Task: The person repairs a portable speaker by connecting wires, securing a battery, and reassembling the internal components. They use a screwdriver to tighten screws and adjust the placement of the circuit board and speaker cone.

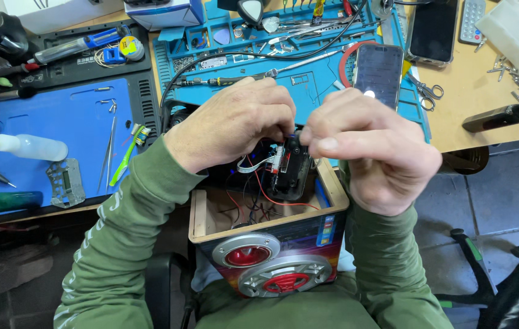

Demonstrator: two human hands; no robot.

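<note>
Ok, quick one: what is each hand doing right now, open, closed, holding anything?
Left hand: closed, fingertips pinching at the top of the black electronics module.
Right hand: closed, pinching the same module from the other side.

Green sleeves point(119, 244) — blue mat point(77, 122), teal mat point(308, 91); speaker box point(271, 256) with red-and-silver cones.

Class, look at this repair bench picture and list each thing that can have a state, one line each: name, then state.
speaker box: opened, wiring exposed, resting on the lap
black module: lifted out of the box, wires attached
left hand: pinching at the module's top
right hand: fingers closed at the module's top
phone: lying flat, screen dark
scissors: lying closed
white squeeze bottle: on its side
</note>
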